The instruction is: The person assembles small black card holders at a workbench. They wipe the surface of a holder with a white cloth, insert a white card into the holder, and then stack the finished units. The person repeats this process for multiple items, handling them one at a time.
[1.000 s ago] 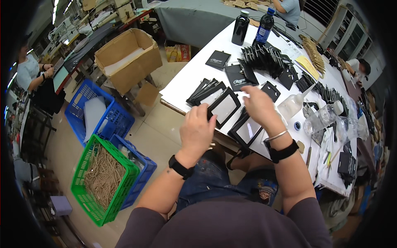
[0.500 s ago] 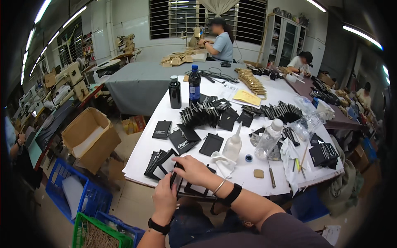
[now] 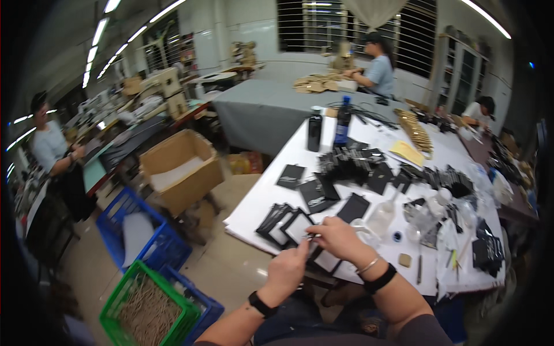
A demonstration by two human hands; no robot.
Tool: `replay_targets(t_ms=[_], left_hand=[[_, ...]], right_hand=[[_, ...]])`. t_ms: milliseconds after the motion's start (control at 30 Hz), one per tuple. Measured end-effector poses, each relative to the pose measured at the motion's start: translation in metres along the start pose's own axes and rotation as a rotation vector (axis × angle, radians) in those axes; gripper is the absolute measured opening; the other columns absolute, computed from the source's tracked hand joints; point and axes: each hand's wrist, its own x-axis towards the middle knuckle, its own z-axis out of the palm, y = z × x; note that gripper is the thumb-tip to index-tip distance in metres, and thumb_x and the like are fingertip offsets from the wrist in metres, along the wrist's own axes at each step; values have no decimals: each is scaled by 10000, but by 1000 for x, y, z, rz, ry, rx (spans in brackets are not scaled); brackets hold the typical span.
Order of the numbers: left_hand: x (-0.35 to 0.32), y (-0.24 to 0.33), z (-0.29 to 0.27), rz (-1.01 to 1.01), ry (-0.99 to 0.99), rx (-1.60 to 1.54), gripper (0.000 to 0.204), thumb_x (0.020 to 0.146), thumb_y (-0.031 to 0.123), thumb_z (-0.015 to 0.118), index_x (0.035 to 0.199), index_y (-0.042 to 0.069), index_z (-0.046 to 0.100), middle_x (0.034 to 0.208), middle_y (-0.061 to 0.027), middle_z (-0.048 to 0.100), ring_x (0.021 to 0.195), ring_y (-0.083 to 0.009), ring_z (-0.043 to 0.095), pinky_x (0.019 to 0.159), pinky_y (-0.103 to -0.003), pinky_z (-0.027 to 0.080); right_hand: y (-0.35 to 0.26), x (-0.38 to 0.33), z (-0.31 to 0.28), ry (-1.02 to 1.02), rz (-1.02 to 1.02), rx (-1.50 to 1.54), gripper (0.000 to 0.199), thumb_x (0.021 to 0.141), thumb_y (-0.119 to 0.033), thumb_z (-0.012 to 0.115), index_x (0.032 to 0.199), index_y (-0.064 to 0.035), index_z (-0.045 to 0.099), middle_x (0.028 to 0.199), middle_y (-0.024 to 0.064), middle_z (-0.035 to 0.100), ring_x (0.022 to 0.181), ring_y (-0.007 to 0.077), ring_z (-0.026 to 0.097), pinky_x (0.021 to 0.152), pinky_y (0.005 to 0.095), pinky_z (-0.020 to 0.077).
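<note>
Over the near edge of the table, my left hand (image 3: 287,270) and my right hand (image 3: 341,237) meet with fingers pinched. Between them is a small dark piece (image 3: 313,236), blurred and mostly hidden, seemingly a black card holder seen edge-on. Just beyond lies a fanned stack of black card holders (image 3: 273,225) with pale windows. A folded black holder (image 3: 319,196) with light print rests behind, and a plain black one (image 3: 353,207) is to its right. A white squeeze bottle (image 3: 381,218) stands right of my right hand.
On the white table (image 3: 254,212) are dark bottles (image 3: 314,130), a clear bottle (image 3: 438,203) and a yellow paper (image 3: 407,152). Left on the floor stand a cardboard box (image 3: 193,179), a blue crate (image 3: 173,249) and a green crate (image 3: 138,270) of cords. A person (image 3: 55,144) stands far left.
The view has swung left, so the table sits further right and a person at the left shows more fully. My hands stay together; the piece between them is less visible.
</note>
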Motion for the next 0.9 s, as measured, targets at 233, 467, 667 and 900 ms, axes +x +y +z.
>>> replay_targets(t_ms=[233,467,667,900], left_hand=[[-4,-2,5,-6,20,9,362,812,137,604,1169,87,576,651,-38,543,586,-201,577,480,-330,467],[-4,-6,5,-18,58,10,412,805,129,595,1215,105,557,629,-26,500,556,-190,551,472,-335,458],[-1,-3,-2,-4,32,-15,457,790,90,551,1247,100,537,664,-35,508,605,-190,556,503,-319,464],[-3,-5,3,10,41,-8,457,786,87,545,1243,90,539,662,-37,500,602,-194,545,512,-309,466]], right_hand=[[-9,4,-2,126,-98,172,187,747,-86,673,933,-102,665,866,88,574,814,276,593,690,349,504],[-13,-6,7,259,-251,-174,288,717,-10,565,998,-24,623,975,101,610,889,269,599,749,345,503],[-14,-7,15,282,-206,-141,324,708,4,580,1028,-39,608,978,94,610,884,259,592,726,342,497],[-17,-11,22,412,-154,-127,268,701,1,604,959,-61,638,906,75,599,833,249,569,691,337,487]])
